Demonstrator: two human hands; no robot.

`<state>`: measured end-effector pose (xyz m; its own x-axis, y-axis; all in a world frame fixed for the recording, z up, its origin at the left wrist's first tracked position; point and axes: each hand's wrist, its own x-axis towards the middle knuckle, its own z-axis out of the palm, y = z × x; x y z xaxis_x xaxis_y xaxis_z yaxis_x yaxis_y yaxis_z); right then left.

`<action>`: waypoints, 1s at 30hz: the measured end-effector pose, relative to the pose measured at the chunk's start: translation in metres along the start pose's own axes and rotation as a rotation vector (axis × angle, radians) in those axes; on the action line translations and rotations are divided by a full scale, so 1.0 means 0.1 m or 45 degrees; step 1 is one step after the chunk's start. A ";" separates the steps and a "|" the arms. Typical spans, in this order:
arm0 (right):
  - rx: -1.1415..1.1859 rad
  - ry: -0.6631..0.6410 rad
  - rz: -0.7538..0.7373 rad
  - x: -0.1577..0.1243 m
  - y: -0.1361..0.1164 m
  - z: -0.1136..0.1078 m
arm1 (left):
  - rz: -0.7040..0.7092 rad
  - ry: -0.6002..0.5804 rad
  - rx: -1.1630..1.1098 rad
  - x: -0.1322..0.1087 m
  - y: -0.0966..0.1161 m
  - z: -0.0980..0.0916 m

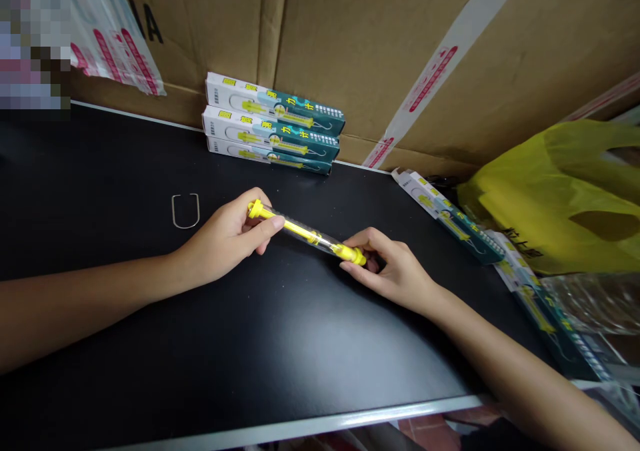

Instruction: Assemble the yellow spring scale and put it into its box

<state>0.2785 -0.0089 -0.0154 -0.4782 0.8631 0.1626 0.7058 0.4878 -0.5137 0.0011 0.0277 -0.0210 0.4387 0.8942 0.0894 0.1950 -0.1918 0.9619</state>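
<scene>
Centrally, above a black table [150, 344], both hands hold one clear tube [305, 232] with yellow parts inside and a yellow cap at each end. Left hand [227, 238]: fingers curled around the tube's upper-left end, thumb and forefinger pinching it just below the flanged yellow cap [256, 208]. Right hand [393, 271]: fingers closed on the lower-right end, fingertips pinching the yellow tip [354, 256]. The tube slants from upper left down to lower right, spanning the gap between the two hands; whether it rests on the table or is raised slightly off it cannot be told from this view.

Left of the left hand, apart from it, a U-shaped metal wire clip [185, 211] lies flat on the table. At the table's far edge, a stack of three long printed boxes [273, 123] leans against large cardboard cartons [375, 44] sealed with white and red tape [440, 71]. To the right, further boxes of the same kind [450, 218] lie in a row along the table's right side, just beside a yellow plastic bag [555, 198]. Below that bag, what appears to be clear plastic wrapping [595, 301] shows at the right edge.
</scene>
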 end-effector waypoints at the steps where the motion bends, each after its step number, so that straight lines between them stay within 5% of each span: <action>1: 0.009 -0.004 0.005 0.00 0.00 0.00 | 0.003 0.001 -0.002 0.00 0.00 0.00; 30: 0.025 -0.040 0.000 0.00 -0.02 -0.01 | 0.012 0.000 0.021 0.00 0.00 -0.01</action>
<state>0.2776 -0.0095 -0.0133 -0.4947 0.8582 0.1366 0.6952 0.4852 -0.5303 0.0008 0.0282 -0.0205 0.4403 0.8925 0.0984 0.2055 -0.2068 0.9566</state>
